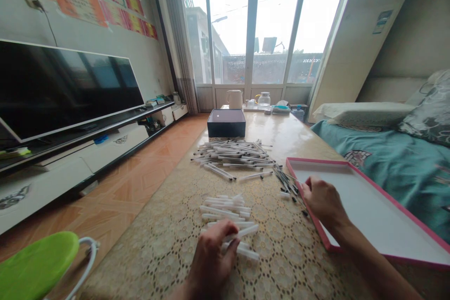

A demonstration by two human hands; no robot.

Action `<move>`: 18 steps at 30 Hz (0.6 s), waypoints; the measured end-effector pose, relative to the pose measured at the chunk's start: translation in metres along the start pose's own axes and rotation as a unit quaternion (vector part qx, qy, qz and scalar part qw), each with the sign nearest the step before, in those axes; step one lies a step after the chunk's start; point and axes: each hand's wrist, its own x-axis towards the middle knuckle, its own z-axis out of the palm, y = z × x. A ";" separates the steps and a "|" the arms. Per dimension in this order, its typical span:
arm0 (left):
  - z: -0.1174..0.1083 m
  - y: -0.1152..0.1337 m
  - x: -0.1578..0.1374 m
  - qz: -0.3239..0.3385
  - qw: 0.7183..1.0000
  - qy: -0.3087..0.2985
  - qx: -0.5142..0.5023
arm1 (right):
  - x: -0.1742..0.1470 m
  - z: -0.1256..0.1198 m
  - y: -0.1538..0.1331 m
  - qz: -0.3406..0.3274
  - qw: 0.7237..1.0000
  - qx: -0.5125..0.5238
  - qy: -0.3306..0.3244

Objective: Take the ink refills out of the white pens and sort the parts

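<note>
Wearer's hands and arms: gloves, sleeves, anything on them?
Left hand and right hand are both bare, with no gloves. The right forearm is uncovered as far as the frame shows; no sleeve, watch or cable is visible. Little of the left arm shows, and no sleeve there either.

Left hand (213, 254) and right hand (324, 198) in pinch grips

Windows (276, 9): are admitting daylight
Left wall (77, 38): is carrying colourful paper sheets (74, 1)
Television (66, 85): is standing on a white cabinet (105, 154)
Floor (168, 147): is showing orange tiles
Teal cover (383, 154): is lying at right
</note>
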 end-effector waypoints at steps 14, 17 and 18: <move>0.002 -0.003 -0.002 0.097 0.980 -0.003 0.175 | 0.031 0.035 -0.070 -0.195 0.980 -0.038 0.003; -0.001 0.000 -0.001 0.112 0.979 0.005 0.173 | 0.029 0.047 -0.090 -0.280 0.960 -0.031 -0.012; -0.002 0.001 -0.001 0.114 0.978 0.008 0.173 | 0.029 0.051 -0.095 -0.293 0.955 -0.032 -0.013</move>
